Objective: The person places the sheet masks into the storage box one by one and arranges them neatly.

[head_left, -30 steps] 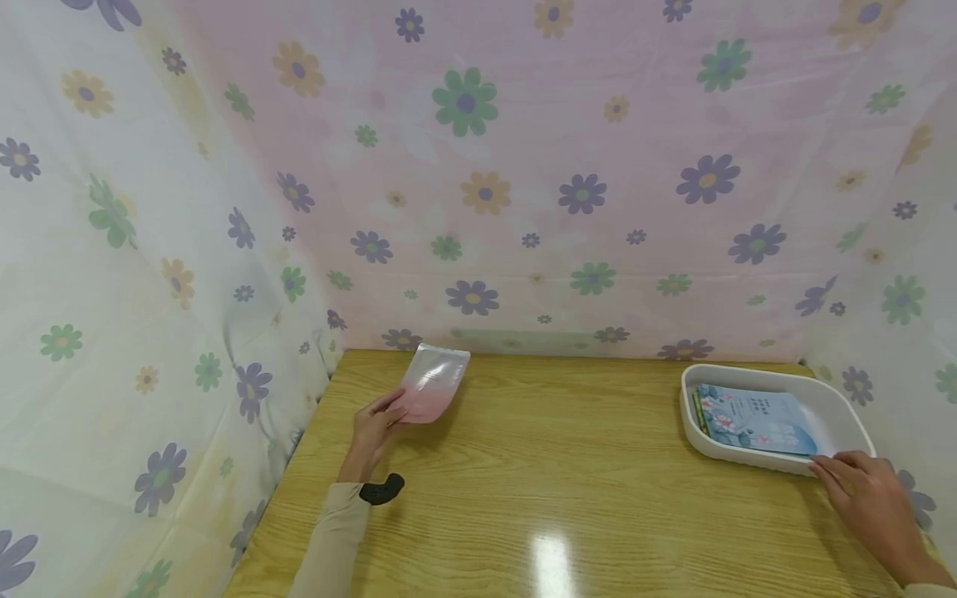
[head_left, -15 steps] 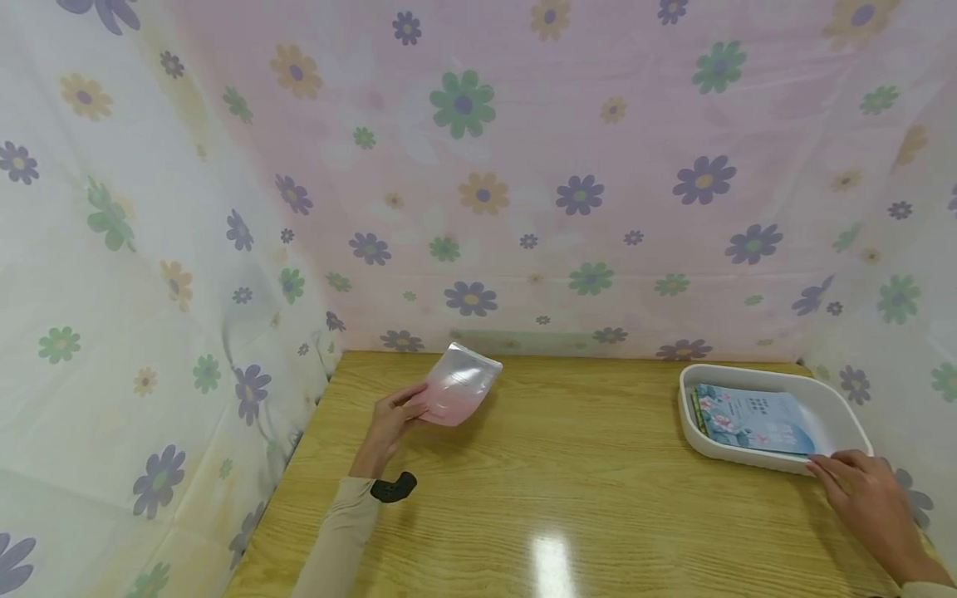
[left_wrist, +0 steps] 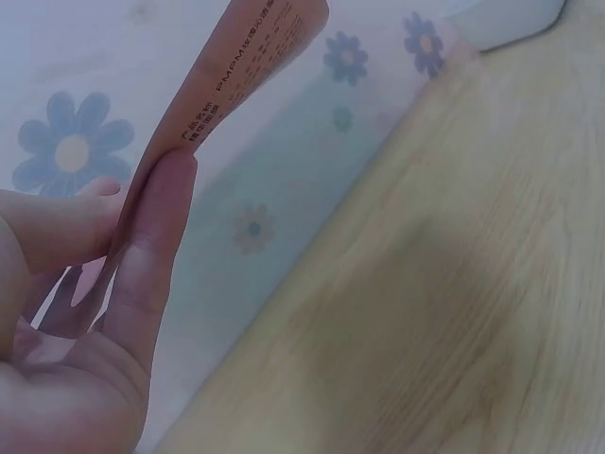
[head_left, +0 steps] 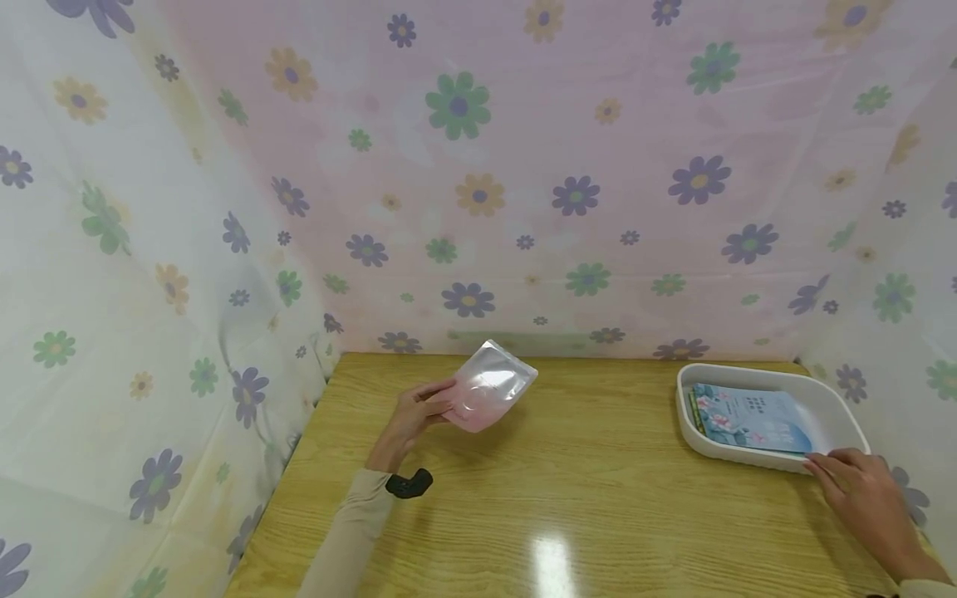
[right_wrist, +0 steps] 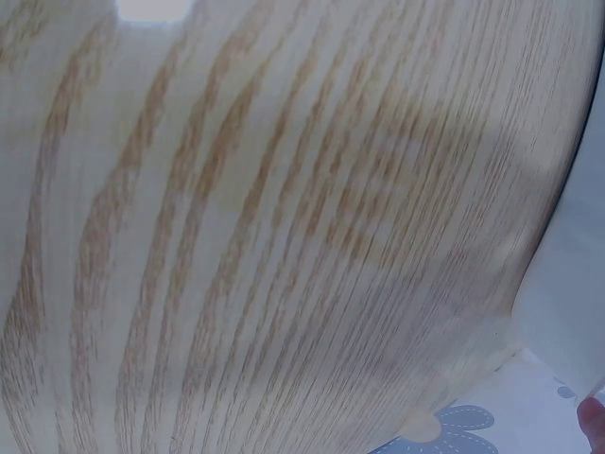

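Observation:
My left hand (head_left: 409, 419) pinches a pink and silver sheet mask packet (head_left: 489, 389) by its lower left side, tilted above the table. In the left wrist view the packet (left_wrist: 227, 85) is seen nearly edge-on with printed lettering, between thumb and fingers. At the right, my right hand (head_left: 860, 498) grips the near rim of a white plastic basin (head_left: 740, 454). Inside the basin, at its left, lies a light blue packet with pink flowers (head_left: 755, 419), over another with a green and yellow edge (head_left: 696, 413). A fingertip (right_wrist: 593, 421) shows beside the basin wall in the right wrist view.
A wood-grain table (head_left: 598, 482) spans the front, with a bright light reflection near its front. Flowered cloth (head_left: 523, 166) hangs at the back and both sides. The basin stands near the table's back right corner.
My left hand has moved right with the sheet mask packet, turning it clockwise. My right hand stays on the basin's rim, and the basin stands where it was.

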A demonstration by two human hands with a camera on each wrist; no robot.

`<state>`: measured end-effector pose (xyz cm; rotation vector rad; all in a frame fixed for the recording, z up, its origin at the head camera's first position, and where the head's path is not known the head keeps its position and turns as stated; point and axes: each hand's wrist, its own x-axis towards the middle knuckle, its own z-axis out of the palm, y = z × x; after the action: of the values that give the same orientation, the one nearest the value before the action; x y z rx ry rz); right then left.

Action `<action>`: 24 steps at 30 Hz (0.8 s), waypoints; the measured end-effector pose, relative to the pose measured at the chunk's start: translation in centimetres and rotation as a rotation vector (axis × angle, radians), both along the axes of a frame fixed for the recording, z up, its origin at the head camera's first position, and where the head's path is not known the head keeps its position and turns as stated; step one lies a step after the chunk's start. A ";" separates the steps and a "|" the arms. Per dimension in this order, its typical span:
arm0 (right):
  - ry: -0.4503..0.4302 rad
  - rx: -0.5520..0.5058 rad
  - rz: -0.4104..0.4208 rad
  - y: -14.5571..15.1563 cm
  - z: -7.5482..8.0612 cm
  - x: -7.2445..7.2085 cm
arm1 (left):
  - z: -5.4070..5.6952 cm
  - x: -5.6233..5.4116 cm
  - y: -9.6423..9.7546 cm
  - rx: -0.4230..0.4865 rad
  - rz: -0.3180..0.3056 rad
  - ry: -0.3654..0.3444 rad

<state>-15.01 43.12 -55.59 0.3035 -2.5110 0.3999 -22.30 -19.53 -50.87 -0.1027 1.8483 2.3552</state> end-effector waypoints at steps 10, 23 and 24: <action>0.017 0.003 0.008 -0.1 0.2 0.1 | 0.9 -1.1 2.6 0.011 -0.111 0.024; 0.024 0.000 0.003 -0.2 0.3 0.1 | 1.4 -2.1 5.8 0.030 -0.229 0.048; 0.025 0.001 0.004 -0.2 0.3 0.1 | 1.4 -2.1 6.1 0.028 -0.232 0.047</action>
<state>-14.89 42.96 -55.26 0.3114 -2.4869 0.3941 -24.44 -13.44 -49.48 0.1626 1.7413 2.2403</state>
